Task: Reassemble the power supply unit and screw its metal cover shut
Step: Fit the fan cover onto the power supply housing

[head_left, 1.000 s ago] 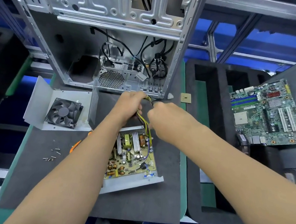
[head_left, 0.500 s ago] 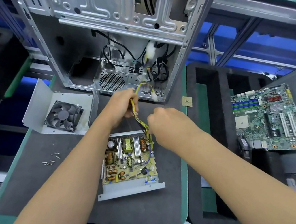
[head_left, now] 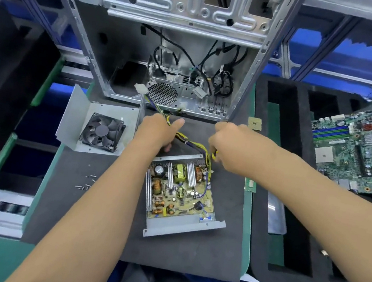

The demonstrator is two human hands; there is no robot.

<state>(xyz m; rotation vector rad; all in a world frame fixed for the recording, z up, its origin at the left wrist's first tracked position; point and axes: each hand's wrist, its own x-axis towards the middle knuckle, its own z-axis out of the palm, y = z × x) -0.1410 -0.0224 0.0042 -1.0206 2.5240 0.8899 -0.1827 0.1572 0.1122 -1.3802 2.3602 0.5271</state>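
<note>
Since the cover isn't on yet, left hand (head_left: 157, 131) grips the wire bundle (head_left: 191, 144) while right hand (head_left: 230, 147) pinches its wires just above the open PSU board (head_left: 180, 188), probably tidying them clear.

Hands spread apart: left hand (head_left: 157, 130) carried cable bundle (head_left: 191, 144) leftward; white connectors (head_left: 139, 89) swung left.

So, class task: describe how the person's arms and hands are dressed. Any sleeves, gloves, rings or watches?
Both forearms are bare along all that shows, with no sleeve in view. The left hand and the right hand wear no gloves. No watch, wristband or ring can be seen on either.
</note>
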